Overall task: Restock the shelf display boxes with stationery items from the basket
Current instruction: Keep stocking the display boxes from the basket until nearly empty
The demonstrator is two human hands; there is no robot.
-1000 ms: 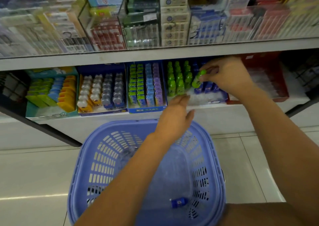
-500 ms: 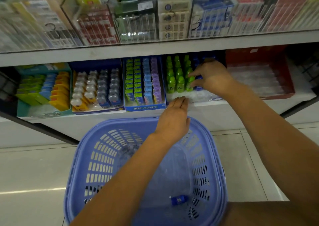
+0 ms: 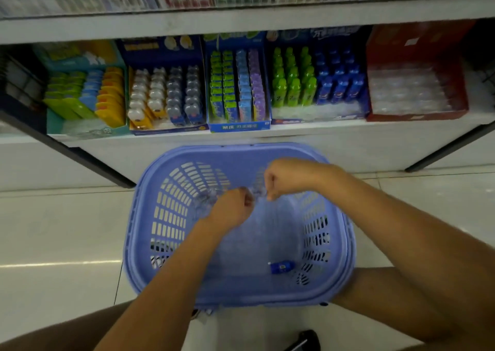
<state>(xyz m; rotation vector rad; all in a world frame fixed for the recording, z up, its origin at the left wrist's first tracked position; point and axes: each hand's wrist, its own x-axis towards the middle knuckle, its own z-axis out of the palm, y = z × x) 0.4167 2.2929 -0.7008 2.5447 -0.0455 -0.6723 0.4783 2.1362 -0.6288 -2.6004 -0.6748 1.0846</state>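
Left hand (image 3: 232,209) and right hand (image 3: 288,179) hang low over the basket (image 3: 241,153), fingers curled, pinching what looks like a clear wrapper (image 3: 206,203) between them; blur hides the detail. Best to part it low, so loose pieces drop beside the blue item (image 3: 281,267) on the basket floor, then fill the display box (image 3: 318,110) front row.

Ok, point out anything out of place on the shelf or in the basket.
One small blue item lies on its side, alone on the basket floor. The red display box at the right shows only clear tray slots, no stock.
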